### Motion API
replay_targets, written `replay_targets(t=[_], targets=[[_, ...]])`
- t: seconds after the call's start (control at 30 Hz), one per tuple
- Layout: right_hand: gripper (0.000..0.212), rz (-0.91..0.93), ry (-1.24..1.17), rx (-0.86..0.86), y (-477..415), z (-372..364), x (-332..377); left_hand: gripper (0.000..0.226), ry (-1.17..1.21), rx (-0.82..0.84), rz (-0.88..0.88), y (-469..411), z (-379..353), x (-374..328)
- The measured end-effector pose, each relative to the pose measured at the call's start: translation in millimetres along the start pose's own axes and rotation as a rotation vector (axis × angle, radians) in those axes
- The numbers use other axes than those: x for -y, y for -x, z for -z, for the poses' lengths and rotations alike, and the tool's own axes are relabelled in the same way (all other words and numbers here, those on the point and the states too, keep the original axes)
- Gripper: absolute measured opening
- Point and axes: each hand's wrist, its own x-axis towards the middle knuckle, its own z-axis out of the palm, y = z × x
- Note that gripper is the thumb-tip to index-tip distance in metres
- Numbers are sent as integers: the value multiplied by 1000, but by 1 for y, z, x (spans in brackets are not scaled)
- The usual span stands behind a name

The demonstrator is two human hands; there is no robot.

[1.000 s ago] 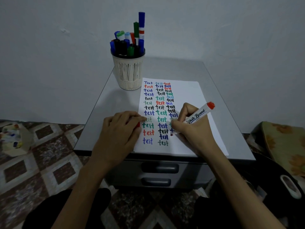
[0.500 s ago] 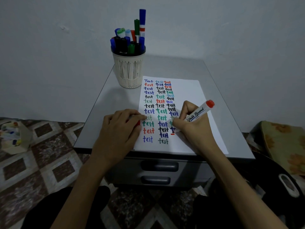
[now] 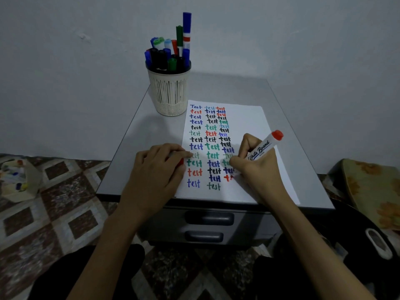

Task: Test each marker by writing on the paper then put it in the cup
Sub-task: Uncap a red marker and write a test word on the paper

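The right hand (image 3: 257, 167) grips the marker (image 3: 263, 147) in curled fingers, tip on the paper (image 3: 244, 122) at a red stroke; the left hand (image 3: 155, 169) rests on the paper's left edge, fingers curled over a red cap (image 3: 180, 162); the cup (image 3: 170, 92) stands behind on the surface (image 3: 138, 148).

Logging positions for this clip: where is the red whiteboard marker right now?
Head view, right of centre: the right hand grips the red whiteboard marker, its tip on the paper at the foot of the third column of words.
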Motion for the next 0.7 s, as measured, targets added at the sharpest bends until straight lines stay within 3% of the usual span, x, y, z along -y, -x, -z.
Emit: replay_targets(t=[0.7], targets=[[28, -11, -21, -57, 0, 2, 4, 43, -1, -1, 6, 0, -2, 1]])
